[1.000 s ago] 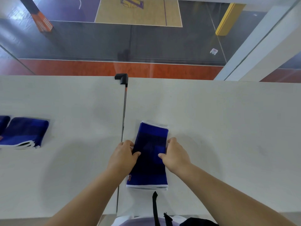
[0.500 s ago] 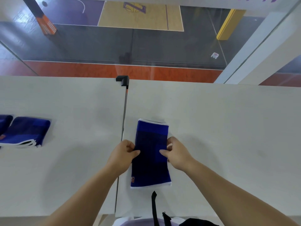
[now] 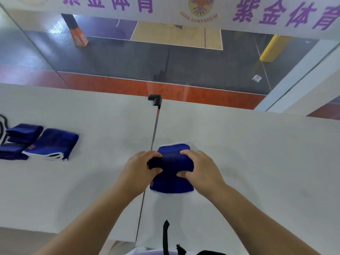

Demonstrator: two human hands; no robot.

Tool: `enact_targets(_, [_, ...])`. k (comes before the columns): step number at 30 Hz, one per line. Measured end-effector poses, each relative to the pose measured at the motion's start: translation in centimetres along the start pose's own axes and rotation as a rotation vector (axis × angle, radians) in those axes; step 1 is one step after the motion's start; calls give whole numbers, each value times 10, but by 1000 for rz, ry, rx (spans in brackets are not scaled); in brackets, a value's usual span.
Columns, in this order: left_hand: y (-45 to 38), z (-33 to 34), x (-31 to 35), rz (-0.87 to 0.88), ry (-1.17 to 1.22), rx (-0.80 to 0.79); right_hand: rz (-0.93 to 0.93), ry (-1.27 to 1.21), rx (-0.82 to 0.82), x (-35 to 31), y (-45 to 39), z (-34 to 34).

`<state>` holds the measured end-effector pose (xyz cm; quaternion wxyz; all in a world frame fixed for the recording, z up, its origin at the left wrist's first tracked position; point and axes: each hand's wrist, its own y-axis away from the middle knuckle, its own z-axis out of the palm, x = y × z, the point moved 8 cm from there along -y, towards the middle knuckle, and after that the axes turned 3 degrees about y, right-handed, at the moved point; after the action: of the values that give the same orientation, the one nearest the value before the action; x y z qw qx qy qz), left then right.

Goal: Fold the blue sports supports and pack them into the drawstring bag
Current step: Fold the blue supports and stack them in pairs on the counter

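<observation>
Over at the far left edge, a sliver of something white with dark trim pokes into view; it may be the drawstring bag, though too little shows to be sure. Just beside it lie two folded blue supports, stacked loosely and parked well apart from the working spot, probably to keep the finished ones out of the way until packing.

Near the seam where the two halves of the white surface meet, the left hand pinches the left edge of the blue support, its thumb and fingers closed on a bunched, raised part of the fabric. The support rests on the surface right in front of the person, its middle humped up and its far white-trimmed end lifted, so I'd judge the fold is only half made. The right hand clamps the opposite edge likewise, so both sides would come over evenly.

Nothing seems packed yet.
</observation>
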<state>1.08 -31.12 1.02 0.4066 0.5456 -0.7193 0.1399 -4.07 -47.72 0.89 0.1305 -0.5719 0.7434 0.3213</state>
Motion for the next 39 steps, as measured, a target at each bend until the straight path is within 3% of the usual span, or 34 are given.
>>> enact_targets(3, [3,-19,-8,82,-60,34,-116,120,16,-25,-7,2])
enact_targets(6, [3,-34,-18,157,-137,-28,-198,196,-68,-50,-14,12])
enact_targets(9, [-1,-51,-37,147,-165,-103,-188,161,-182,-75,-23,28])
enact_targets(13, [-8,-87,-72,143,-162,-123,-209,200,-189,-115,-40,49])
enact_targets(19, [-23,-173,-157,8,-233,6,-185,220,-96,-170,-70,71])
enact_targets(24, [-38,-224,-226,-152,-434,45,-117,185,12,-199,-90,83])
enact_targets(28, [-41,-224,-255,-165,-537,-116,-49,117,47,-210,-94,96])
enact_targets(33, [-44,-218,-249,-21,-596,-130,28,51,64,-213,-90,106])
enact_targets(39, [-41,-192,-234,77,-368,-254,45,-163,25,-214,-80,94])
